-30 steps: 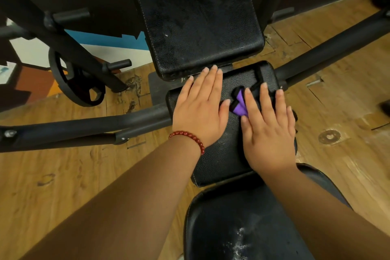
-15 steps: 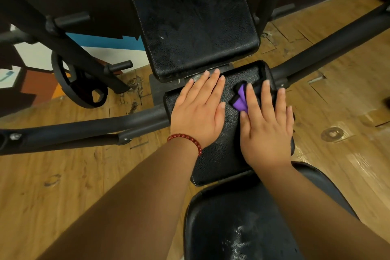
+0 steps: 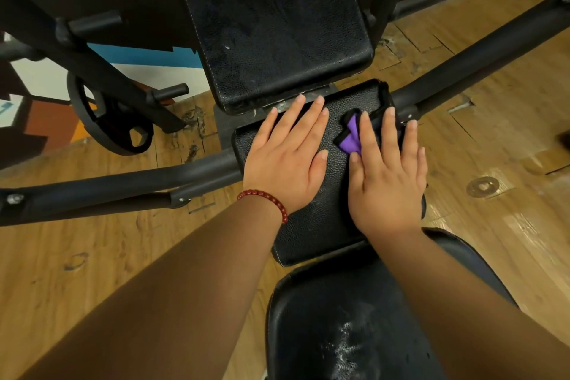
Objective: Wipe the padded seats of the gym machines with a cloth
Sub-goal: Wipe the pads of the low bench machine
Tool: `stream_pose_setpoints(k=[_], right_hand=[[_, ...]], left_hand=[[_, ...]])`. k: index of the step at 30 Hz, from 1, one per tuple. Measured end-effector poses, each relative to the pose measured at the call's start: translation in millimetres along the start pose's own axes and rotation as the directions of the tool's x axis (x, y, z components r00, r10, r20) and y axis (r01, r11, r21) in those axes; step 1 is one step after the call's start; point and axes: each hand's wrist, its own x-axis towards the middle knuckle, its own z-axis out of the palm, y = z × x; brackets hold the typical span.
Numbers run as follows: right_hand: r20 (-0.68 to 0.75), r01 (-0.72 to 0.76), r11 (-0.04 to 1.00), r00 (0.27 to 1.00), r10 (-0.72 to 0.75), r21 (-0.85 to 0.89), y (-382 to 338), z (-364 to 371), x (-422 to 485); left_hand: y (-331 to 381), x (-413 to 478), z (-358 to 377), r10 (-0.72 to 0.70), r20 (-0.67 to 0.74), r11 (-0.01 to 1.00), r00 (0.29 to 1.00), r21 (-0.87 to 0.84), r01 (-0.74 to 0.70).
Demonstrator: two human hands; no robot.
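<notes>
Right hand (image 3: 387, 176) hides most of the cloth (image 3: 351, 137), pressing it flat-fingered at the seat (image 3: 324, 219) far edge; left hand (image 3: 287, 160) lies flat beside; both unmoved.

Scuffed, scratched wooden floor (image 3: 77, 271) everywhere; black weight plate (image 3: 101, 133) stands on it, wall (image 3: 46, 83) behind the plate painted blue, white, orange, brown; round metal disc (image 3: 482, 187) set in boards far right of the plate

The right hand (image 3: 387, 176) has slid a little way forward on the small seat pad (image 3: 324, 225) — its fingertips (image 3: 390, 111) are now closer to the pad's far edge. The purple and black cloth (image 3: 350, 142) under those fingers went along with it — only a tiny bit.
</notes>
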Motion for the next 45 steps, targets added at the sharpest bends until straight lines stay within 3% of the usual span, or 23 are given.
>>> stream_pose_setpoints(k=[6, 13, 19, 27, 37, 41, 45], right_hand=[[-0.001, -0.042, 0.997, 0.999, 0.042, 0.06, -10.1, -5.2, 27.3], [0.036, -0.075, 0.997, 0.997, 0.074, 0.031, 2.2, 1.0, -30.3], [0.071, -0.145, 0.988, 0.987, 0.141, 0.057, -8.4, -7.8, -0.1], [0.026, -0.156, 0.986, 0.988, 0.154, 0.066, -10.7, 9.5, -53.0], [-0.07, -0.22, 0.967, 0.971, 0.23, 0.128, -19.2, 11.9, -33.2], [-0.018, -0.218, 0.968, 0.975, 0.222, 0.122, -18.4, 20.0, -64.5], [-0.048, -0.271, 0.956, 0.959, 0.278, 0.113, -23.0, 12.5, -30.2]], left_hand=[[1.0, 0.1, -1.1, -0.006, -0.014, 1.0, 1.0, -0.021, 0.006], [2.8, -3.3, -4.1, -0.042, -0.043, 0.998, 0.998, -0.037, 0.04], [0.5, -17.0, -6.5, 0.006, 0.041, 0.999, 0.999, -0.049, -0.004], [-2.3, -40.1, -0.2, -0.008, -0.011, 0.997, 1.0, -0.083, 0.007], [-1.6, -43.3, 2.5, -0.006, -0.05, 0.995, 0.999, -0.099, 0.001], [-2.5, -44.0, 3.5, -0.005, -0.06, 0.995, 0.998, -0.104, -0.001], [-2.3, -44.4, 4.1, -0.004, -0.071, 0.993, 0.997, -0.119, -0.004]])
